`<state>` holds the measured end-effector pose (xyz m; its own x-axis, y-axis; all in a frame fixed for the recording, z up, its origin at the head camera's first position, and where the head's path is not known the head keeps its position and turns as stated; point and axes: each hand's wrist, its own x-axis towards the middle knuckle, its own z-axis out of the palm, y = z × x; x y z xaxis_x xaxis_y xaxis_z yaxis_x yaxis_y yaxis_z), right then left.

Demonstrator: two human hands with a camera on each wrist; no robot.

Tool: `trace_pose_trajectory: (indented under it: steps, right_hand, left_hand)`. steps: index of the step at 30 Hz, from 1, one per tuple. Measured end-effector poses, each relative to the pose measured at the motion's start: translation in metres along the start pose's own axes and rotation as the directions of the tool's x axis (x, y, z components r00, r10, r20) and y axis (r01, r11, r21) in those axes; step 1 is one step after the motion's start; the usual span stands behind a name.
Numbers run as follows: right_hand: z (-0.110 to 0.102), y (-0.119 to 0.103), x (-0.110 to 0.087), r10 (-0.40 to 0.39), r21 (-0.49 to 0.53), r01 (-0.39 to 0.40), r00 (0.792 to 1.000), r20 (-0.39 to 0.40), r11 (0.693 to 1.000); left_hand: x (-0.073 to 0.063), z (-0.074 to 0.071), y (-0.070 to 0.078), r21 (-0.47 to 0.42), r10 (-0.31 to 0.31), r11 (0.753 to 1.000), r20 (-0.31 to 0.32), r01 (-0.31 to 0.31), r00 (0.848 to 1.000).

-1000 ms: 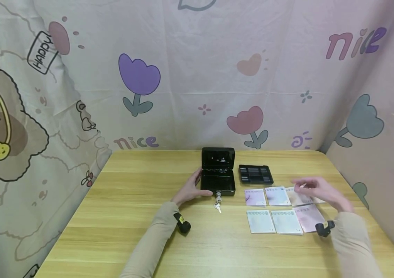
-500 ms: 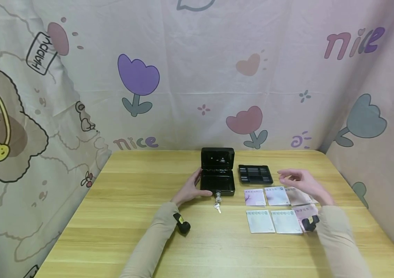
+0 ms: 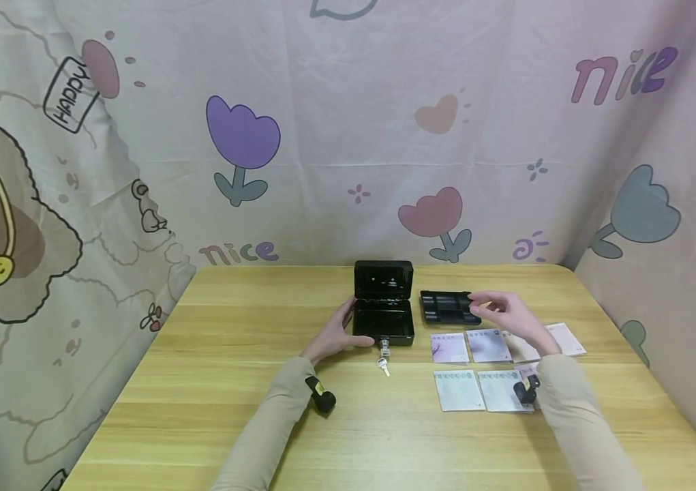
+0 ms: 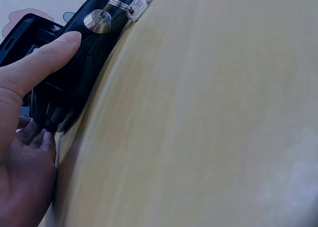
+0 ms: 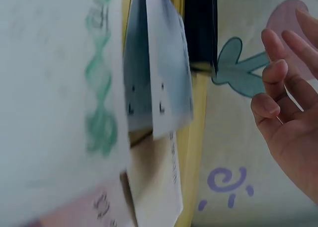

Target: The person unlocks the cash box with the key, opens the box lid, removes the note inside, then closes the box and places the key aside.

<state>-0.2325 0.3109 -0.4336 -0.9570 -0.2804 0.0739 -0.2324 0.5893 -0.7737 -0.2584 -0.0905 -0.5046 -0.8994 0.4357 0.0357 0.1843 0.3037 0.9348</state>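
Observation:
A black metal cash box (image 3: 401, 339) stands on the table with its lid (image 3: 384, 278) raised. My left hand (image 3: 334, 336) grips its front left corner, thumb on the front edge and fingers along the side. In the left wrist view that thumb (image 4: 59, 50) lies beside the silver lock (image 4: 97, 21), where a key ring hangs. The keys (image 3: 382, 365) rest before the box. At its right lies a black compartment tray (image 3: 436, 308). My right hand (image 3: 510, 318), fingers loosely bent and holding nothing, is over the tray's right end; the right wrist view shows its fingers (image 5: 276, 70) apart from the papers.
Folded pastel papers lie in two rows at the right: a lilac one (image 3: 449, 348), a blue one (image 3: 489, 346) and a whitish one (image 3: 565, 339) behind, pale green ones (image 3: 459, 391) in front. A printed cloth (image 3: 323, 136) hangs behind the wooden table (image 3: 231, 382).
My right hand has moved left from above the papers to the tray's right end, uncovering the whitish paper at the far right. The left hand keeps its hold on the cash box.

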Motion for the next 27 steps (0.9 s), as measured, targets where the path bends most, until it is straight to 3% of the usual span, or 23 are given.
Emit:
trace_pose_trajectory:
  steps: [8, 19, 27]
  right_hand:
    - [0.011, -0.010, 0.013, -0.034, -0.028, 0.033, 0.999, -0.018, 0.999]
    - [0.023, -0.016, 0.029, -0.093, -0.076, 0.088, 0.994, -0.063, 0.993]
    - [0.029, -0.015, 0.042, -0.098, -0.105, 0.094, 0.995, -0.036, 0.990]
  left_hand:
    - [0.000, -0.001, -0.001, 0.025, 0.030, 0.999, 0.004, -0.030, 1.000]
    - [0.000, -0.001, 0.002, 0.008, 0.001, 1.000, 0.002, -0.001, 1.000]
    - [0.001, 0.000, 0.001, 0.010, 0.000, 1.000, 0.006, 0.000, 1.000]
